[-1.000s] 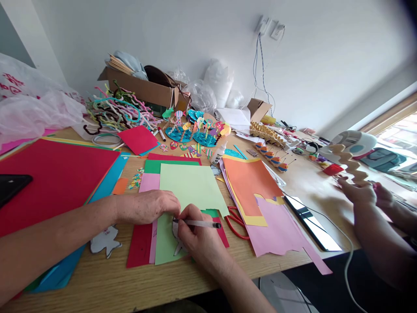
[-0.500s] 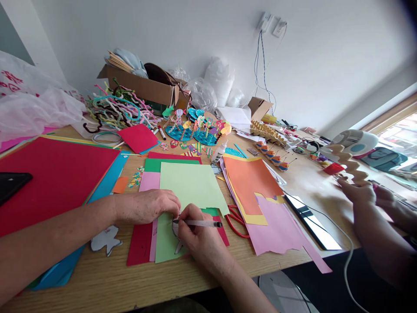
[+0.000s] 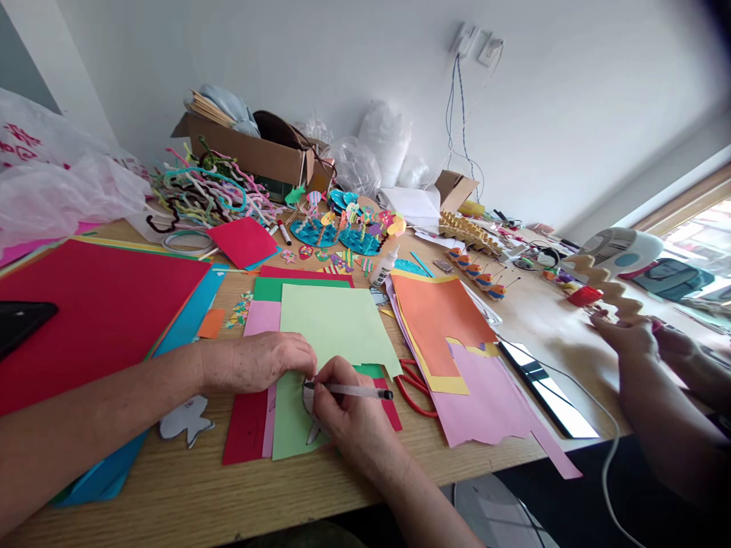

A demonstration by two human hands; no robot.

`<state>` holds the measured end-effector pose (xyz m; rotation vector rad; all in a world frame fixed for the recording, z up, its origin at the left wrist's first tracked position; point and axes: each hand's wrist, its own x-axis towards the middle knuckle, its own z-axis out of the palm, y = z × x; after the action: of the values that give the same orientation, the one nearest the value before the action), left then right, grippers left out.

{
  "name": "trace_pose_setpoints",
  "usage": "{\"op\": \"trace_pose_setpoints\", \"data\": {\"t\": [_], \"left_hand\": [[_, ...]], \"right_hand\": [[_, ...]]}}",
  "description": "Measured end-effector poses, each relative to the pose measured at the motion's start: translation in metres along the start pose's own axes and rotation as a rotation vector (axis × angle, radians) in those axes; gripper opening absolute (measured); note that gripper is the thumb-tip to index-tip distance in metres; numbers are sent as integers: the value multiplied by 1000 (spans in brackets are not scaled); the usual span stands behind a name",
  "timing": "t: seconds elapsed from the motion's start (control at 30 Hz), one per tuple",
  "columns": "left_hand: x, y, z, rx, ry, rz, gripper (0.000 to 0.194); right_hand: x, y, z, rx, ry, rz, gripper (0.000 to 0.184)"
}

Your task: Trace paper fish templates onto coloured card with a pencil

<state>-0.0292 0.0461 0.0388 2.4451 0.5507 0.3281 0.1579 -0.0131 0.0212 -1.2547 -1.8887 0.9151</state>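
Note:
My right hand point(image 3: 355, 417) is closed around a pen point(image 3: 364, 391) with a clear barrel and black cap end. The pen's tip meets the edge of a small white paper cut-out point(image 3: 312, 434), mostly hidden under my fingers. That cut-out lies on a light green sheet of paper point(image 3: 339, 323). My left hand point(image 3: 279, 355) has its fingers bent together, the fingertips pressing down at the cut-out's upper end. Green, pink and red sheets show beneath the light green one. Another white cut-out point(image 3: 186, 420) with a dark outline rests under my left forearm.
Red-handled scissors point(image 3: 418, 388) lie partly under orange paper point(image 3: 439, 320). A glue bottle point(image 3: 384, 266) stands behind. Red and blue sheets point(image 3: 114, 297) are piled left, pipe cleaners point(image 3: 214, 186) at the back. At right, a co-worker's hands point(image 3: 633, 339) hold a wavy beige strip point(image 3: 608, 293).
The pen in my right hand has shifted very slightly, its rear end moving a little right and down. My left hand stays put. The co-worker's wavy strip has moved slightly left.

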Motion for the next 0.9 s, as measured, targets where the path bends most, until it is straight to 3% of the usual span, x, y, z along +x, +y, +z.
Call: {"op": "trace_pose_setpoints", "data": {"t": [0.9], "left_hand": [[-3, -2, 4, 29, 4, 18, 38]], "right_hand": [[-3, -3, -2, -2, -21, -23, 6]]}}
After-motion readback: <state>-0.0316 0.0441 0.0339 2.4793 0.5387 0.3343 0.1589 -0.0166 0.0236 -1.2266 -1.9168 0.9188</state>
